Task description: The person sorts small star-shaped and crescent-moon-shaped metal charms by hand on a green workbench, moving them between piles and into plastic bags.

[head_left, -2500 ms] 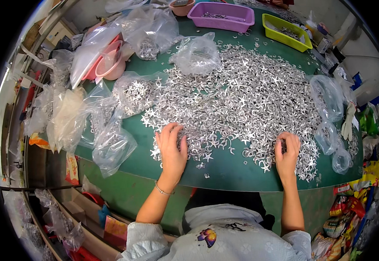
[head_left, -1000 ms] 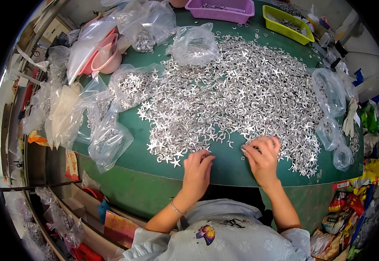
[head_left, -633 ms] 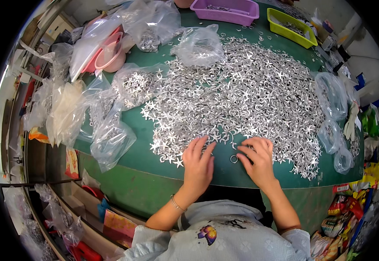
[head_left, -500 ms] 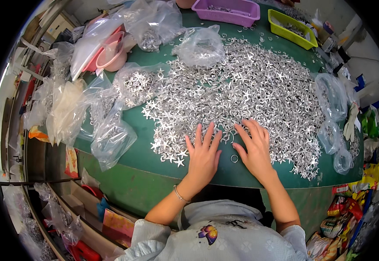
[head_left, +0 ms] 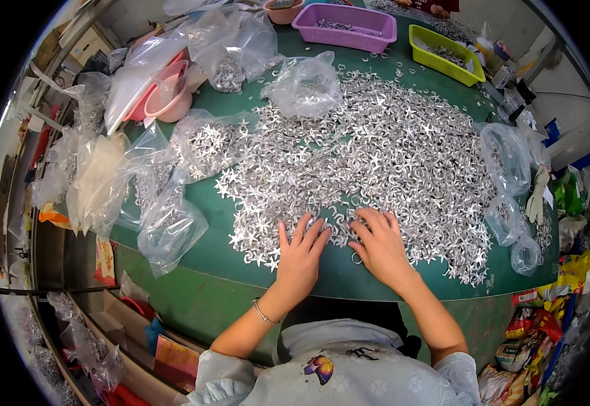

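A wide pile of small silver metal pieces (head_left: 417,155), star-shaped and curved like rings or crescents, covers the middle of the green table (head_left: 220,247). Both palms face down at its near edge. My left hand (head_left: 299,262) has its fingers apart, their tips resting among the pieces. My right hand (head_left: 383,249) is spread likewise, fingertips on the pieces and thumb stretched toward the left. Close by that thumb lies a thin silver ring (head_left: 356,258) on the green surface. Between the hands a few loose curved pieces (head_left: 339,233) lie. Neither hand grips anything.
Clear plastic bags (head_left: 173,233) of silver pieces crowd the left side; another bag (head_left: 306,88) sits on the pile's far edge. Beyond stand a purple basket (head_left: 345,30), a yellow-green basket (head_left: 447,57) and a pink bowl (head_left: 169,101). More bags (head_left: 508,162) line the right edge.
The whole view has shifted slightly. Both hands have drawn a little toward me, with fingers more bent, and my right thumb is now beside the thin ring.
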